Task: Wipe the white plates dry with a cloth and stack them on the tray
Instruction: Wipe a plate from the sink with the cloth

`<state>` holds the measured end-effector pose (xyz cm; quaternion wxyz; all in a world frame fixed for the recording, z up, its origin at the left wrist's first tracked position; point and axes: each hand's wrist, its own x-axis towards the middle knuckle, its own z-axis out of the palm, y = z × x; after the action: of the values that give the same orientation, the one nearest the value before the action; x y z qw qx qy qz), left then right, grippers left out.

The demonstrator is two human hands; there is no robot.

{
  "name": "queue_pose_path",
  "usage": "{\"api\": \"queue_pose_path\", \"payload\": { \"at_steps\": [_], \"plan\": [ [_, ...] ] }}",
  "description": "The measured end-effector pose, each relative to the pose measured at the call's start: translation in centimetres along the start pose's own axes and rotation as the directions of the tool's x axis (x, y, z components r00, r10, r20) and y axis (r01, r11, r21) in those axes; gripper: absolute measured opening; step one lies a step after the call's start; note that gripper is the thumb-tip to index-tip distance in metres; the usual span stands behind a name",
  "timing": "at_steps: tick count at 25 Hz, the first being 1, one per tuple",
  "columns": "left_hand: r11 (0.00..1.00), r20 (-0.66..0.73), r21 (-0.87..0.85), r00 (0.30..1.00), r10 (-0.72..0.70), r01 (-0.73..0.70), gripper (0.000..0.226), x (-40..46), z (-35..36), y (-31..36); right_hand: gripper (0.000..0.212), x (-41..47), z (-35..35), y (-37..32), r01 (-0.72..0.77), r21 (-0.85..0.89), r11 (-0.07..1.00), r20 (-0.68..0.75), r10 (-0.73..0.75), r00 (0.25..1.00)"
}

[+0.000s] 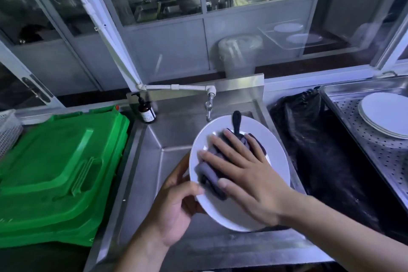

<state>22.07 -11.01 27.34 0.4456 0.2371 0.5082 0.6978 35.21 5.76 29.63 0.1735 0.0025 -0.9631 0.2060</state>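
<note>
head view: steel sink (154, 161) lying below glass cabinets. green lid (59, 165) sitting left of it, brown bottle (146, 110) by the tap (208, 104), black bag (320, 150) at right. tray (379, 152) at far right carrying stacked plates (388, 115). left hand (174, 207) gripping the rim of a tilted plate (271, 139) over the sink, thumb on top. right hand (247, 168) pressing a dark cloth (209, 170) onto the plate, fingers straight and spread.
</note>
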Motion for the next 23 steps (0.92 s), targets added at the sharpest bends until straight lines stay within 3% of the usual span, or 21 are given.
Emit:
{"api": "queue_pose_path", "payload": {
  "at_steps": [2,6,9,13,18,23],
  "plan": [
    [0.999,0.027,-0.03,0.999,-0.029,0.03,0.077,-0.2,-1.2,0.2,0.056,1.4,1.3,0.2,0.039,-0.21,0.977,0.02,-0.036,0.999],
    [0.994,0.072,-0.049,0.993,-0.089,0.093,0.082,-0.1,-2.8,0.4,0.056,4.3,1.6,0.9,0.143,-0.325,0.935,0.078,-0.124,0.989],
    [0.992,0.058,-0.094,0.995,-0.081,0.086,0.081,0.5,-3.4,0.3,0.055,6.3,1.5,1.1,0.12,-0.363,0.924,0.086,-0.095,0.992],
    [0.991,0.031,-0.136,0.999,-0.015,0.019,0.077,1.4,-4.7,0.6,0.056,8.0,0.7,2.3,-0.122,-0.406,0.906,-0.005,0.131,0.991],
    [0.987,-0.007,-0.15,0.998,0.055,-0.055,0.078,2.6,-6.7,1.1,0.051,6.3,1.6,4.0,-0.506,-0.283,0.815,-0.04,0.517,0.855],
    [0.981,-0.039,-0.163,0.994,0.098,-0.103,0.08,4.5,-8.5,1.7,0.058,2.8,4.9,1.2,-0.573,-0.149,0.806,0.01,0.581,0.814]
  ]
}}
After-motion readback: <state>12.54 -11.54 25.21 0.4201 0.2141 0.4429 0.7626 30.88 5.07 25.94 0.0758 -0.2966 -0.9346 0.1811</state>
